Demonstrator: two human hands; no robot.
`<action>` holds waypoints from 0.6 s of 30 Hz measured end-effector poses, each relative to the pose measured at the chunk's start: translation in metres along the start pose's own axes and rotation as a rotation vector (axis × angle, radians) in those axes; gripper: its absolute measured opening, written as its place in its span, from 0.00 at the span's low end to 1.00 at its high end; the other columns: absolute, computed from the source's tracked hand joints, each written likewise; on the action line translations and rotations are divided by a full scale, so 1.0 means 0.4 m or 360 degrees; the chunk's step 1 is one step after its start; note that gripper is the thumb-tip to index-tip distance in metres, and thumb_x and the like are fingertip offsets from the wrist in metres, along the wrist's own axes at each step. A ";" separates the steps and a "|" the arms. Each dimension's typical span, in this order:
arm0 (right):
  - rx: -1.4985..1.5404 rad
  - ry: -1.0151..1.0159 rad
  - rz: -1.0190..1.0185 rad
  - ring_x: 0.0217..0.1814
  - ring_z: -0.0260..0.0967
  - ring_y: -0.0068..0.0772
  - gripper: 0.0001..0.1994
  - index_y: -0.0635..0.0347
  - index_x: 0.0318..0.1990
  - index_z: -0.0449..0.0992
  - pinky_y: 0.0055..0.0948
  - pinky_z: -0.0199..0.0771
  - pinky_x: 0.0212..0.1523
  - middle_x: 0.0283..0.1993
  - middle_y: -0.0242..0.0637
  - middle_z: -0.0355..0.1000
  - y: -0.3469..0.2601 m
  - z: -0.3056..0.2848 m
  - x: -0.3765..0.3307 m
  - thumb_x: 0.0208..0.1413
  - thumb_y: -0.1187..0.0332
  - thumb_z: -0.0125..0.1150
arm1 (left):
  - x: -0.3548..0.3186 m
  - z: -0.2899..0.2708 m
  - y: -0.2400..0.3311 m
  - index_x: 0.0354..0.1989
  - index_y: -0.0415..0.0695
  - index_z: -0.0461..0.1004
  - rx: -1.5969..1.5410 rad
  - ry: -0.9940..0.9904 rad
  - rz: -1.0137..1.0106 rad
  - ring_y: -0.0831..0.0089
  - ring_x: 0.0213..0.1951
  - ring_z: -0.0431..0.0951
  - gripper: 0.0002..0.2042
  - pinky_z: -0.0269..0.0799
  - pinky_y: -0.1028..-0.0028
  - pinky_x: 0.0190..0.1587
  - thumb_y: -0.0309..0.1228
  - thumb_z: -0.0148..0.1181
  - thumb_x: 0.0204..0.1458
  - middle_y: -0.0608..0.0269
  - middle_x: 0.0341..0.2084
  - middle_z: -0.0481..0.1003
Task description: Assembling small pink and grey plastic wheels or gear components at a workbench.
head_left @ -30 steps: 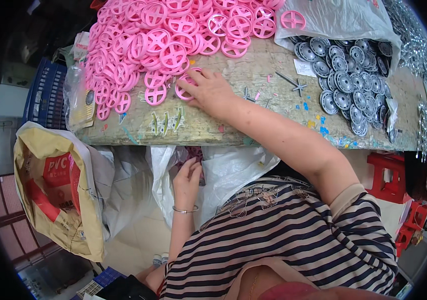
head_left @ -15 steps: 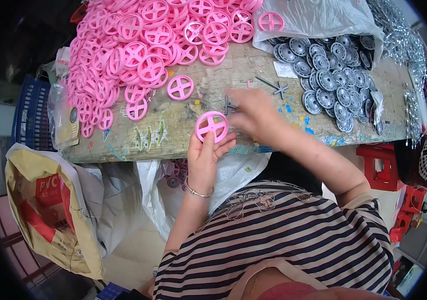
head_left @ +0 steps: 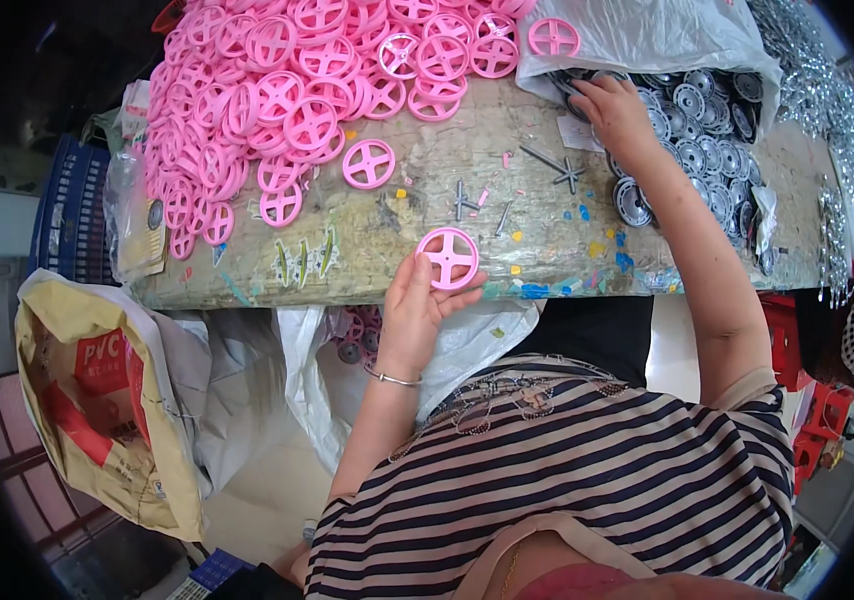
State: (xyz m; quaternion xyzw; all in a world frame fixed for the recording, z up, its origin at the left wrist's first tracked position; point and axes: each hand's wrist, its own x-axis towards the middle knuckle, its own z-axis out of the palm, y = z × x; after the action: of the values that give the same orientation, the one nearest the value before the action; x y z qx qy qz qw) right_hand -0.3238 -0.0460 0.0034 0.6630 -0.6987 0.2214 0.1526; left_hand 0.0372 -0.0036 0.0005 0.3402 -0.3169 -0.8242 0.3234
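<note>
Near the table's front edge, my left hand is closed on a pink spoked wheel, its thumb on the rim and its fingers behind. My right hand is stretched out to the far right, over the edge of a heap of grey round discs. Its fingers are apart at the discs beside a white plastic bag; whether they touch one is hard to make out. Between the hands lie a grey cross-shaped piece with a long stem, a smaller grey cross-shaped piece and a thin grey pin.
A large heap of pink wheels covers the back left of the worn table. The white plastic bag lies at the back right, near silver tinsel. An open sack stands at the lower left. Red stools are at the right.
My right hand has moved from beside the left hand to the grey discs at the far right. My left hand keeps the pink wheel, now tilted slightly differently.
</note>
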 end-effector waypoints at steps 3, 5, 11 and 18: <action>0.0170 -0.0281 0.0031 0.49 0.65 0.47 0.15 0.56 0.46 0.77 0.38 0.66 0.50 0.46 0.40 0.72 -0.039 -0.015 -0.025 0.52 0.61 0.61 | 0.002 -0.008 -0.001 0.57 0.35 0.59 -0.0042 -0.0003 0.0015 0.53 0.46 0.77 0.20 0.78 0.63 0.45 0.40 0.38 0.65 0.46 0.48 0.71; 0.0164 -0.0305 -0.0017 0.50 0.65 0.48 0.17 0.55 0.47 0.76 0.39 0.66 0.51 0.49 0.41 0.71 -0.066 0.004 -0.057 0.50 0.62 0.63 | 0.002 -0.010 -0.004 0.57 0.35 0.59 -0.0060 -0.0020 0.0011 0.52 0.46 0.77 0.21 0.78 0.63 0.46 0.40 0.38 0.65 0.45 0.48 0.71; 0.0259 -0.0417 0.0173 0.52 0.64 0.51 0.24 0.55 0.53 0.70 0.41 0.66 0.53 0.49 0.44 0.70 -0.125 -0.021 -0.054 0.47 0.64 0.66 | -0.010 -0.013 -0.013 0.58 0.35 0.59 -0.0100 -0.0054 0.0011 0.52 0.48 0.76 0.21 0.77 0.62 0.48 0.39 0.38 0.65 0.44 0.49 0.71; 0.0211 -0.0341 -0.0002 0.51 0.64 0.51 0.28 0.61 0.54 0.68 0.40 0.67 0.50 0.49 0.48 0.67 -0.109 -0.010 -0.069 0.43 0.64 0.70 | -0.023 -0.006 -0.019 0.59 0.36 0.58 -0.0059 -0.0061 -0.0009 0.54 0.48 0.76 0.20 0.77 0.63 0.49 0.37 0.38 0.65 0.46 0.50 0.70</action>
State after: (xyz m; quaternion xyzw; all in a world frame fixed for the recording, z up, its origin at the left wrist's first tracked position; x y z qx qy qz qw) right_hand -0.2786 -0.0212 -0.0027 0.6920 -0.6943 0.1947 0.0331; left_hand 0.0417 0.0072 -0.0032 0.3191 -0.3067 -0.8372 0.3213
